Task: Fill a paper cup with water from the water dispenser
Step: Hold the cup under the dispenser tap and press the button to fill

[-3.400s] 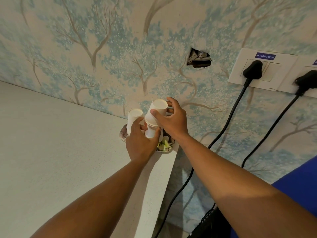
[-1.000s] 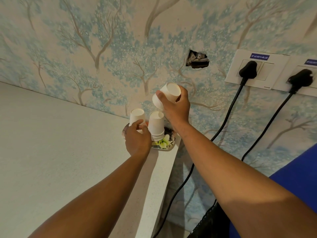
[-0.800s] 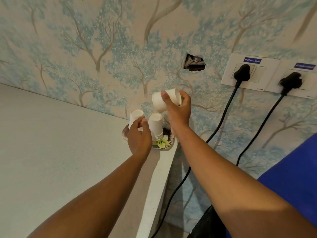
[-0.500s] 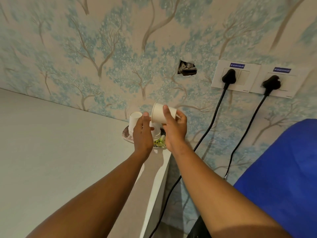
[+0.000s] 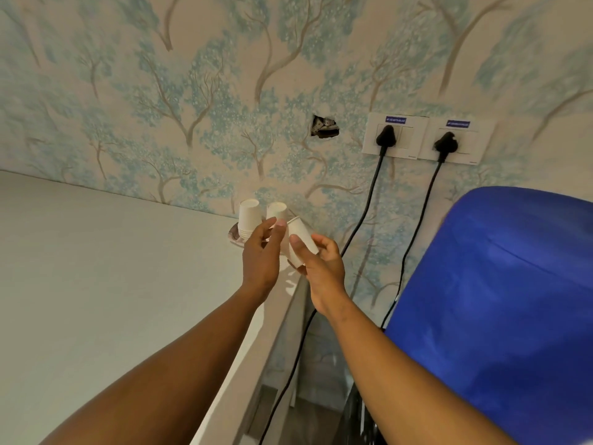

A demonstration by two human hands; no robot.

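Paper cup (image 5: 300, 240) tilted, off the stack, pinched in right hand (image 5: 321, 264) above the counter edge (image 5: 288, 303). Left hand (image 5: 261, 252) empty, fingers loose beside it. Cup stacks (image 5: 248, 216) behind on tray (image 5: 234, 234). Risk: thin wall crushes if squeezed; blue water bottle (image 5: 500, 300) at right.

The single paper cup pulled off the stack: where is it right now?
In the right hand, the paper cup is tilted just right of the two cup stacks, with the left hand beside it.

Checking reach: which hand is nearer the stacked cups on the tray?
Left. The left hand sits just in front of the stacked cups; the right hand, holding a single cup, is farther right.
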